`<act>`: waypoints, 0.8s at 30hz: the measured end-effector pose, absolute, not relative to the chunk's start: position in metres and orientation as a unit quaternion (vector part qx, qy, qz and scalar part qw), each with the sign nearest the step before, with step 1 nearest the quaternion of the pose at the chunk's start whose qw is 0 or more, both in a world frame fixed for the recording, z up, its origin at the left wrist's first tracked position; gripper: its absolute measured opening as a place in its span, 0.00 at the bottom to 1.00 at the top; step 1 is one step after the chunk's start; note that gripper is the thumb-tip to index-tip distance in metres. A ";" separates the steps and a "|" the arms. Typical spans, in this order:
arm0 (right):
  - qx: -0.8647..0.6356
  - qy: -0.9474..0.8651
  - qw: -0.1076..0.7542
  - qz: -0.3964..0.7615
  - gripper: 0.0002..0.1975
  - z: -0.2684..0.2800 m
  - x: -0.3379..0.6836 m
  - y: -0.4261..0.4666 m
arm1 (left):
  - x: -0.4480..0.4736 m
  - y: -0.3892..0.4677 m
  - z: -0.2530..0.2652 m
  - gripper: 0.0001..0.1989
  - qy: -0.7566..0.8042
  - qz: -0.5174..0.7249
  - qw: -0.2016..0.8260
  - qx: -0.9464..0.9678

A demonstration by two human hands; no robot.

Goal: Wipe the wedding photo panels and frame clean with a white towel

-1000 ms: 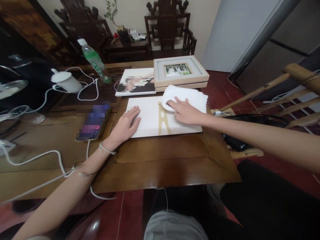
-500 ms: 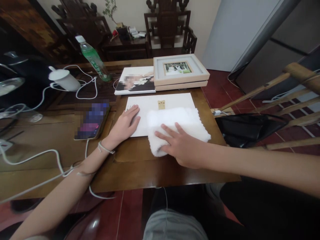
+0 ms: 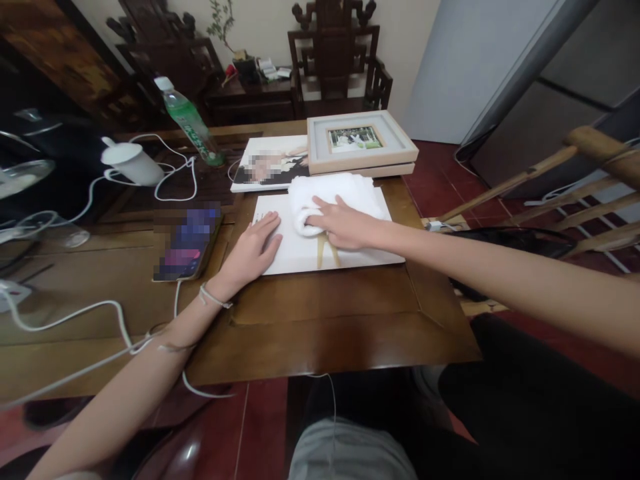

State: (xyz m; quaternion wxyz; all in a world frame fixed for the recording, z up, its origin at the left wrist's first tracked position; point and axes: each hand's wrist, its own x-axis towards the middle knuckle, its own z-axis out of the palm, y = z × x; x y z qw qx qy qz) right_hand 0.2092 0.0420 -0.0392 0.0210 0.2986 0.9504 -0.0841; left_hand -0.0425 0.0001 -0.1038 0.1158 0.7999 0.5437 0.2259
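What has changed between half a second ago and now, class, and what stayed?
The right hand and the white cloth under it moved forward over the white panel, covering the top of the gold-coloured piece and baring its legs. Nothing was let go. The left hand stayed on the panel; the phone and bottle stayed put.

- White cloth (image 3: 333,190) hides the far middle of the white board (image 3: 293,257) and the upper part of its gold support (image 3: 321,252).
- On the board, one fingertip of the right hand (image 3: 345,225) is hidden in the cloth's fold.
- Left of the board, the phone's screen (image 3: 185,243) is pixelated.
- Far left of the board, what seems a glass bowl (image 3: 23,179) is cut off.
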 end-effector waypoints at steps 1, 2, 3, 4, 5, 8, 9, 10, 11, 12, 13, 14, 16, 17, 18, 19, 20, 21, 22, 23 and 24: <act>0.299 0.951 0.026 -0.077 0.34 -0.041 0.209 0.035 | -0.042 0.000 -0.104 0.29 0.544 0.226 0.115 0.800; 0.299 0.951 0.032 -0.070 0.34 -0.042 0.209 0.026 | -0.042 0.000 -0.104 0.29 0.545 0.227 0.113 0.799; 0.298 0.952 0.036 -0.064 0.35 -0.043 0.210 0.016 | -0.042 0.000 -0.104 0.29 0.545 0.227 0.112 0.800; 0.296 0.952 0.040 -0.061 0.34 -0.044 0.211 0.004 | -0.042 0.000 -0.104 0.29 0.544 0.227 0.112 0.800; 0.292 0.954 0.042 -0.060 0.34 -0.044 0.211 -0.008 | -0.041 0.000 -0.104 0.29 0.542 0.226 0.113 0.801; 0.267 0.959 0.058 -0.070 0.31 -0.041 0.214 -0.042 | -0.041 0.000 -0.105 0.28 0.541 0.227 0.114 0.801; 0.259 0.960 0.068 -0.078 0.31 -0.039 0.215 -0.052 | -0.042 0.000 -0.105 0.28 0.541 0.228 0.115 0.801; 0.250 0.961 0.076 -0.087 0.30 -0.037 0.216 -0.060 | -0.042 0.000 -0.105 0.28 0.541 0.230 0.114 0.801; 0.244 0.962 0.083 -0.094 0.30 -0.035 0.217 -0.065 | -0.042 0.000 -0.105 0.27 0.540 0.230 0.113 0.801; 0.241 0.961 0.088 -0.101 0.30 -0.033 0.217 -0.068 | -0.043 0.000 -0.105 0.27 0.540 0.229 0.112 0.802; 0.239 0.961 0.090 -0.106 0.30 -0.032 0.217 -0.069 | -0.043 0.000 -0.105 0.27 0.539 0.228 0.111 0.803; 0.236 0.962 0.089 -0.109 0.29 -0.031 0.217 -0.067 | -0.043 0.000 -0.105 0.28 0.539 0.227 0.109 0.804; 0.234 0.963 0.078 -0.105 0.30 -0.030 0.215 -0.056 | -0.043 0.000 -0.104 0.28 0.540 0.223 0.108 0.804; 0.236 0.964 0.067 -0.100 0.30 -0.030 0.214 -0.048 | -0.043 0.000 -0.104 0.29 0.542 0.222 0.109 0.804; 0.240 0.965 0.055 -0.094 0.31 -0.031 0.213 -0.038 | -0.043 0.000 -0.104 0.29 0.542 0.221 0.109 0.803; 0.247 0.964 0.048 -0.090 0.31 -0.031 0.211 -0.026 | -0.043 0.000 -0.104 0.29 0.543 0.222 0.110 0.802; 0.257 0.961 0.044 -0.088 0.32 -0.031 0.209 -0.014 | -0.043 0.000 -0.104 0.29 0.543 0.223 0.111 0.802; 0.269 0.958 0.042 -0.088 0.32 -0.031 0.207 -0.002 | -0.043 0.000 -0.104 0.28 0.543 0.224 0.112 0.801; 0.281 0.955 0.042 -0.090 0.32 -0.031 0.206 0.010 | -0.043 0.000 -0.104 0.28 0.543 0.224 0.114 0.801; 0.293 0.951 0.041 -0.092 0.32 -0.031 0.205 0.021 | -0.043 0.000 -0.104 0.28 0.543 0.224 0.115 0.801; 0.303 0.948 0.040 -0.092 0.32 -0.031 0.204 0.030 | -0.043 0.000 -0.104 0.28 0.544 0.224 0.115 0.801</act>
